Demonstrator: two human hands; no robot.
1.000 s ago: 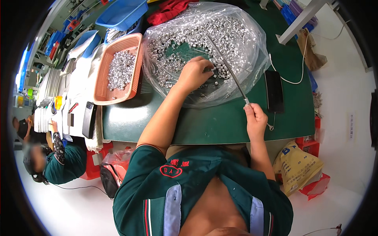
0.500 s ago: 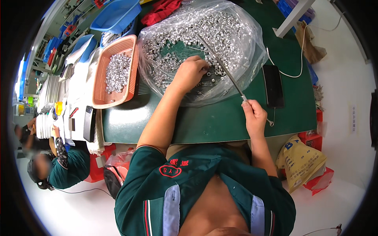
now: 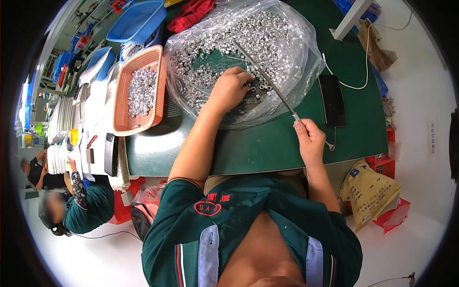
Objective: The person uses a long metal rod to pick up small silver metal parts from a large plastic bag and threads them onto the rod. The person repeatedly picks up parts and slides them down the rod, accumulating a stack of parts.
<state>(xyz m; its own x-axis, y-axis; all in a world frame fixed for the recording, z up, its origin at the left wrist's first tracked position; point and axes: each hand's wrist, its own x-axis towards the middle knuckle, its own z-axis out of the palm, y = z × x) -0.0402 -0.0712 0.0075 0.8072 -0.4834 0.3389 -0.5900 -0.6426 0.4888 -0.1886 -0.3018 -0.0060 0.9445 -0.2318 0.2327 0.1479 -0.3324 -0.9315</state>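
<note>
A thin grey rod slants over a clear plastic bag of small metal rings. My right hand grips the rod's near end, thumb on top, close to a bright metal sleeve. In the bag, my left hand rests with its fingers curled in beside several loose rings. Its fingertips are partly hidden, so what they pinch cannot be made out. Below my right hand lies a small metal eyelet; whether it belongs to the rod is unclear.
An orange basket holding metal pieces stands left of the bag, with a blue basket behind. A dark phone and white cable lie right. Another person works at far left. A yellow sack stands beside the table.
The view has shifted slightly. Both hands keep nearly the same places, with the rod still in my right hand and my left fingers among the rings.
</note>
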